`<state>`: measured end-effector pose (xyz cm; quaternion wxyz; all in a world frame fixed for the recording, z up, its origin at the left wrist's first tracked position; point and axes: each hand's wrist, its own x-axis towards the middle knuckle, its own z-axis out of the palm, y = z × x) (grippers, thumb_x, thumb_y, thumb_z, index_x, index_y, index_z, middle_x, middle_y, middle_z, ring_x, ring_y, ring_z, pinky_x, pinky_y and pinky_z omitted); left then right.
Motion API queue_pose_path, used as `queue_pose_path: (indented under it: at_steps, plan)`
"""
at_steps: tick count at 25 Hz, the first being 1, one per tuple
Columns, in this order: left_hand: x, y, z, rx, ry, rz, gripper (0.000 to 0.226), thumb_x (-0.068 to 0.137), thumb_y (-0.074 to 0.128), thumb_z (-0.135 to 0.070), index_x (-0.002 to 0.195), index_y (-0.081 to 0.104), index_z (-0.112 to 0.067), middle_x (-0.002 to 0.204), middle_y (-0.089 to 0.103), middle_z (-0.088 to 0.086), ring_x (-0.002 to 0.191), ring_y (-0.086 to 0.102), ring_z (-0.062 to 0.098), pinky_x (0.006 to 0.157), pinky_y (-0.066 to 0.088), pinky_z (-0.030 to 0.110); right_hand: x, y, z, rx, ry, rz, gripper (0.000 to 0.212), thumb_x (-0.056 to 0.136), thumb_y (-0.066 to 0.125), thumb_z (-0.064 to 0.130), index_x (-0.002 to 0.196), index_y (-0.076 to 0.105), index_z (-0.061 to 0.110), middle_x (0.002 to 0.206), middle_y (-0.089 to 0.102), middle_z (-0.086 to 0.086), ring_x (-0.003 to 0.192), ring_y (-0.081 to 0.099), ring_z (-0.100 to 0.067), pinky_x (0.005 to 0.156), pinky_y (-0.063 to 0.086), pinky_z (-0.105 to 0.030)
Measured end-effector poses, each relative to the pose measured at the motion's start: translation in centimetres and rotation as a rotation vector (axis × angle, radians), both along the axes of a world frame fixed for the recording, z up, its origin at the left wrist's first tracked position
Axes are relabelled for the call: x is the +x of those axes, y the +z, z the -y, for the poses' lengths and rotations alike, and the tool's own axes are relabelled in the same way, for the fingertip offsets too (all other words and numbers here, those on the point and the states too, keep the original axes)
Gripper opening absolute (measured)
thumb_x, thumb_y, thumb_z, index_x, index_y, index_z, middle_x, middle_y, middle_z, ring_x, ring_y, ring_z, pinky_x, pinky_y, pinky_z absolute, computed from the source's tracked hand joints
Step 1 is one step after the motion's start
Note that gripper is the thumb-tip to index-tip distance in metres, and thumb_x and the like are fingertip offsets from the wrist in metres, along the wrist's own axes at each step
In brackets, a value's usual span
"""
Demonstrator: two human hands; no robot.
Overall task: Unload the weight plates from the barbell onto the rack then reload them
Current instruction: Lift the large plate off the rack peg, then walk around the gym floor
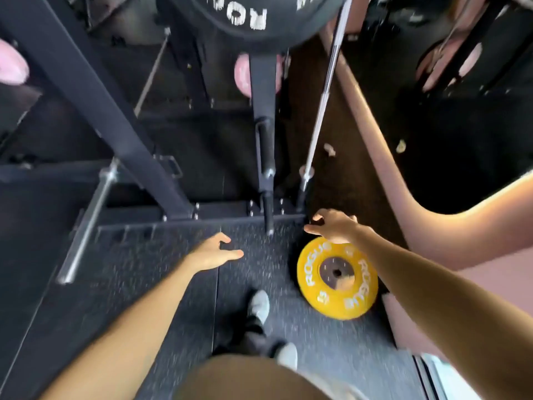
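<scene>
Yellow weight plate (pixel 337 280) lying flat on the speckled floor (pixel 161 284) at 4 o'clock of the view, below the rack (pixel 264 157) and the bare barbell (pixel 318 111) end. Right hand (pixel 334 226), fingers spread and holding nothing, hovers at the plate's 12 o'clock edge. Left hand (pixel 215 251), loosely open and empty, lies at its 9 o'clock; a black plate (pixel 245 15) sits at 12 o'clock.

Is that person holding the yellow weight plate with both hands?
No. The yellow weight plate sits by the rubber floor while the right hand hovers open above its rim and the left hand is off to the side, holding nothing.
</scene>
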<state>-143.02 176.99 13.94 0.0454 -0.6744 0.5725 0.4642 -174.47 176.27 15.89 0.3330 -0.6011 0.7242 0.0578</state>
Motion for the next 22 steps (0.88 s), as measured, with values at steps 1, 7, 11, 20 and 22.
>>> queue_pose_path:
  at_steps: [1, 7, 11, 20, 22]
  plan:
    - [0.6, -1.9, -3.1, 0.060, 0.017, 0.009, 0.062, 0.083, 0.070, -0.056, 0.133, 0.050, -0.026, 0.135, 0.054, 0.005, 0.113, 0.054, 0.019, 0.086, 0.038, 0.031, 0.7, -2.3, -2.5, 0.066, 0.003, 0.027, 0.059, 0.087, 0.055, 0.062, 0.131, 0.052, 0.023, 0.128, 0.058, -0.004, 0.115, 0.055, -0.025, 0.101, 0.035, -0.043]
    - [5.6, -8.5, -18.0, 0.277, 0.120, 0.091, 0.033, 0.083, 0.070, -0.051, 0.096, 0.062, -0.022, 0.097, 0.058, -0.003, 0.099, 0.057, 0.017, 0.078, 0.041, 0.027, 6.8, -12.3, -14.4, 0.415, 0.271, -0.027, 0.056, 0.094, 0.053, 0.051, 0.122, 0.062, 0.003, 0.129, 0.060, -0.017, 0.121, 0.054, -0.031, 0.092, 0.041, -0.031]
    - [11.4, -10.1, -23.9, 0.361, 0.349, 0.033, 0.049, 0.081, 0.070, -0.054, 0.111, 0.070, -0.016, 0.115, 0.068, 0.007, 0.106, 0.062, 0.024, 0.093, 0.050, 0.036, 12.9, -14.1, -17.7, 0.529, 0.483, -0.061, 0.053, 0.093, 0.053, 0.052, 0.117, 0.064, 0.006, 0.127, 0.062, -0.015, 0.117, 0.056, -0.030, 0.092, 0.043, -0.032]
    - [27.6, -11.5, -33.2, 0.370, 0.767, -0.203, 0.031, 0.083, 0.073, -0.049, 0.103, 0.065, -0.026, 0.111, 0.064, -0.002, 0.088, 0.059, 0.006, 0.069, 0.047, 0.022, 36.7, -13.4, -11.9, 0.472, 0.668, -0.050, 0.058, 0.096, 0.053, 0.045, 0.134, 0.053, 0.001, 0.142, 0.052, -0.015, 0.130, 0.049, -0.028, 0.102, 0.037, -0.029]
    - [31.7, -11.6, -34.6, 0.385, 0.802, -0.250, 0.026, 0.084, 0.071, -0.051, 0.097, 0.063, -0.029, 0.103, 0.063, -0.006, 0.080, 0.056, 0.001, 0.056, 0.046, 0.019, 42.5, -13.3, -12.1, 0.481, 0.673, 0.014, 0.063, 0.095, 0.058, 0.041, 0.142, 0.044, 0.001, 0.145, 0.048, -0.016, 0.131, 0.048, -0.030, 0.108, 0.037, -0.035]
